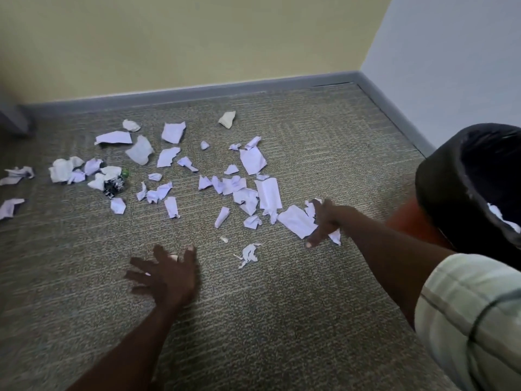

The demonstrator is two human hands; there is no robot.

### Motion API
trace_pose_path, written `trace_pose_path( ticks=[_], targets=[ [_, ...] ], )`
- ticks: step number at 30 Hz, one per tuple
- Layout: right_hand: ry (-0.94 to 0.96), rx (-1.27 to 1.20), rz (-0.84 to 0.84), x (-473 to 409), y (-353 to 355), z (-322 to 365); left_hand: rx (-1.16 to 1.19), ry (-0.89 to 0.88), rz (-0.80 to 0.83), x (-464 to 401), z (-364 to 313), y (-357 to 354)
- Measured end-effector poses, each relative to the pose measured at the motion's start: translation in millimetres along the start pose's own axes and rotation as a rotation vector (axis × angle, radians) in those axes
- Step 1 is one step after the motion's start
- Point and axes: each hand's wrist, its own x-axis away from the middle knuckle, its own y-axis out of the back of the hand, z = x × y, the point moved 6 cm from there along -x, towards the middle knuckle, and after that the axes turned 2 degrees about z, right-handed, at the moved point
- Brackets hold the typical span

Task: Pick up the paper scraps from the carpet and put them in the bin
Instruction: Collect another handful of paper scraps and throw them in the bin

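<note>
Torn white paper scraps lie scattered across the middle and left of the frame on a speckled grey-brown carpet, some flat, some crumpled, with a small dark printed wad among the heap at the left. At the right edge stands a bin lined with a black bag, with a bit of white paper showing inside it. The right hand reaches over the nearest scraps at centre right, fingers spread and thumb pointing down-left, resting on or just above a flat scrap; I cannot tell whether it touches. The left hand, lower centre, hovers blurred over the carpet with fingers splayed, a pale bit showing at its fingertips.
</note>
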Motion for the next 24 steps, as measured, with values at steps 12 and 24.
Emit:
trace_pose_path(
  ticks=[12,24],
  targets=[
    [0.089,-0.054,-0.11,18,5,67,-0.026,-0.643,0.281,34,-97,-48],
    [0.287,-0.225,-0.254,15,-2,119,-0.129,-0.957,0.162,6,-115,-68]
  ],
)
